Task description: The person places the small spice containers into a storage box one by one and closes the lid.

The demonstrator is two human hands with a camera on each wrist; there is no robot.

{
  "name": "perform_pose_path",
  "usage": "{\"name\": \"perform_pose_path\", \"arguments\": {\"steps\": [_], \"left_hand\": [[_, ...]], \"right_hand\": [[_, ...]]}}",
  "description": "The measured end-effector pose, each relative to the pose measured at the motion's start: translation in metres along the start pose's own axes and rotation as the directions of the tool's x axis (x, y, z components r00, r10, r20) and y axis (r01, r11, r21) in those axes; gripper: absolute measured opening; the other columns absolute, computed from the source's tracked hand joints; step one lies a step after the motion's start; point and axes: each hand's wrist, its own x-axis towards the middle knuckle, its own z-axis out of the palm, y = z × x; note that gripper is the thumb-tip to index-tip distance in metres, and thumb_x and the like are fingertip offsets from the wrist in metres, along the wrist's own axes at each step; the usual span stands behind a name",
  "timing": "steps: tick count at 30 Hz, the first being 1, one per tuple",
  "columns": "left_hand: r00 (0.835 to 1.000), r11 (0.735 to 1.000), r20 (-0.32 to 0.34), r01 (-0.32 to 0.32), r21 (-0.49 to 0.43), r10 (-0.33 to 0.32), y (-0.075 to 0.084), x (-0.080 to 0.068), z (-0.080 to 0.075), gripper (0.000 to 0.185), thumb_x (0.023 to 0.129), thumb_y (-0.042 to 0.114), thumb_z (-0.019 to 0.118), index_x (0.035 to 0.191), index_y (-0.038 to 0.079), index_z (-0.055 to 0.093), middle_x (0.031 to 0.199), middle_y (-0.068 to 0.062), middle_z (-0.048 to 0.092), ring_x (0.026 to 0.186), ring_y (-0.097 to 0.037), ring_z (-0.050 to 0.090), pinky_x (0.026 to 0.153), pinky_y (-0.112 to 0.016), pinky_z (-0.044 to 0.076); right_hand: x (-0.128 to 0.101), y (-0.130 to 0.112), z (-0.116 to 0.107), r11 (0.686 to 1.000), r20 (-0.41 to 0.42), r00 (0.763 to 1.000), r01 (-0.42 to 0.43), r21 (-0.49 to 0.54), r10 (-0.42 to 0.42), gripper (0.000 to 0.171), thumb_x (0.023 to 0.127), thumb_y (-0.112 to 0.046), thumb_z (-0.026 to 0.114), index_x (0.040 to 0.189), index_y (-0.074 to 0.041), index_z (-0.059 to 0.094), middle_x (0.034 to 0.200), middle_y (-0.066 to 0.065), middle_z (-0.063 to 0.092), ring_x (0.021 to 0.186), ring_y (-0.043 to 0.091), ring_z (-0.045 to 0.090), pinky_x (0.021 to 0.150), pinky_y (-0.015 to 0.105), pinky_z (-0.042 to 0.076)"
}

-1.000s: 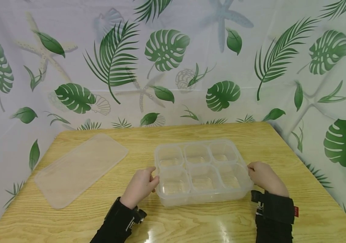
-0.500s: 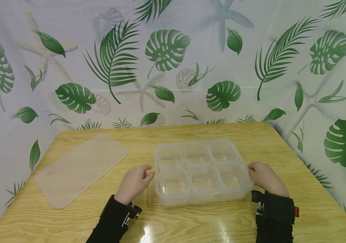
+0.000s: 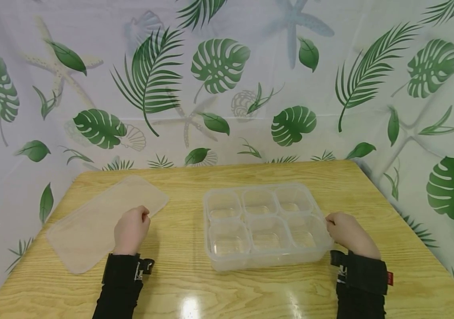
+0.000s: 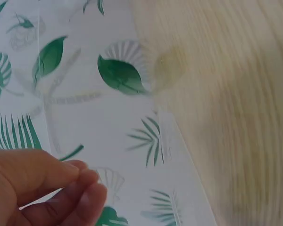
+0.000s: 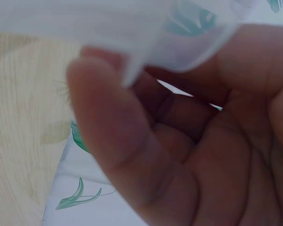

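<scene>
A clear plastic container (image 3: 267, 262) with several compartments stands on the table, its compartments holding nothing visible. At its right end my right hand (image 3: 348, 232) pinches the rim; the right wrist view shows the thumb and fingers around the translucent rim (image 5: 132, 66). Left of the container lies a flat, frosted rectangular lid (image 3: 87, 230), set at a slant. My left hand (image 3: 130, 230) is over the lid's right side, overlapping it in the head view. Its fingers are loosely curled with the thumb near the fingertips (image 4: 92, 193), and nothing shows between them.
The wood-grain table (image 3: 235, 297) reaches back to a white cloth (image 3: 227, 102) printed with green leaves, shells and starfish. The same cloth rises along the left and right sides. Black straps with small devices circle both wrists.
My left hand has let go of the container's left end and moved left to over the lid. The right hand, the container and the lid have stayed in place.
</scene>
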Motion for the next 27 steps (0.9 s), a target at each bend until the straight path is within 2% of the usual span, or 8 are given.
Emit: {"name": "perform_pose_path", "arguments": {"steps": [6,11,15,18,24,27], "left_hand": [[0.994,0.996,0.069,0.085,0.034,-0.088,-0.018,0.0,-0.008,0.017,0.084,0.002,0.053,0.095,-0.007,0.062,0.088,-0.02,0.06,0.068,-0.028,0.055,0.058,-0.04,0.045],[0.979,0.991,0.156,0.128,0.031,-0.131,-0.028,0.0,-0.013,0.019,0.083,0.002,0.052,0.095,-0.011,0.06,0.094,-0.025,0.058,0.078,-0.035,0.056,0.065,-0.044,0.045],[0.97,0.989,0.195,0.142,0.031,-0.146,-0.033,0.0,-0.015,0.021,0.083,0.003,0.051,0.095,-0.012,0.059,0.095,-0.027,0.058,0.077,-0.034,0.056,0.066,-0.045,0.045],[0.961,0.989,0.235,0.148,0.019,-0.148,-0.036,0.0,-0.015,0.019,0.085,0.002,0.048,0.091,-0.012,0.059,0.085,-0.024,0.058,0.067,-0.029,0.053,0.063,-0.043,0.044],[0.934,0.986,0.319,0.169,0.005,-0.162,-0.035,-0.001,-0.016,0.017,0.086,0.003,0.046,0.082,-0.011,0.055,0.07,-0.015,0.05,0.059,-0.023,0.044,0.057,-0.037,0.038],[0.936,0.987,0.314,0.16,0.014,-0.156,-0.036,-0.001,-0.015,0.016,0.085,0.003,0.047,0.082,-0.011,0.055,0.07,-0.014,0.05,0.059,-0.023,0.043,0.056,-0.037,0.038]], "right_hand": [[-0.001,0.001,-0.001,1.0,0.0,1.0,0.01,0.001,-0.01,0.03,0.09,-0.002,0.036,0.063,-0.005,0.048,0.055,0.0,0.032,0.049,0.014,0.032,0.047,0.027,0.029],[-0.002,0.0,0.0,1.0,-0.014,1.0,0.014,0.007,-0.014,0.032,0.09,-0.003,0.035,0.06,-0.008,0.044,0.053,0.0,0.032,0.047,0.014,0.033,0.047,0.027,0.03],[-0.003,-0.001,0.0,1.0,-0.02,1.0,0.019,0.01,-0.018,0.032,0.091,-0.003,0.035,0.06,-0.008,0.043,0.053,0.0,0.032,0.047,0.014,0.032,0.047,0.027,0.03],[-0.003,-0.001,0.0,1.0,-0.017,1.0,0.016,0.01,-0.015,0.033,0.091,-0.003,0.035,0.06,-0.008,0.042,0.053,0.0,0.032,0.047,0.014,0.032,0.047,0.027,0.03],[-0.002,-0.001,0.0,1.0,-0.009,1.0,0.005,0.01,-0.005,0.032,0.091,-0.004,0.036,0.06,-0.007,0.045,0.054,0.0,0.032,0.048,0.014,0.032,0.048,0.027,0.029],[-0.002,-0.002,0.0,1.0,-0.007,1.0,0.002,0.004,-0.002,0.032,0.091,-0.004,0.036,0.061,-0.006,0.047,0.054,0.0,0.032,0.049,0.014,0.033,0.048,0.027,0.03]]}}
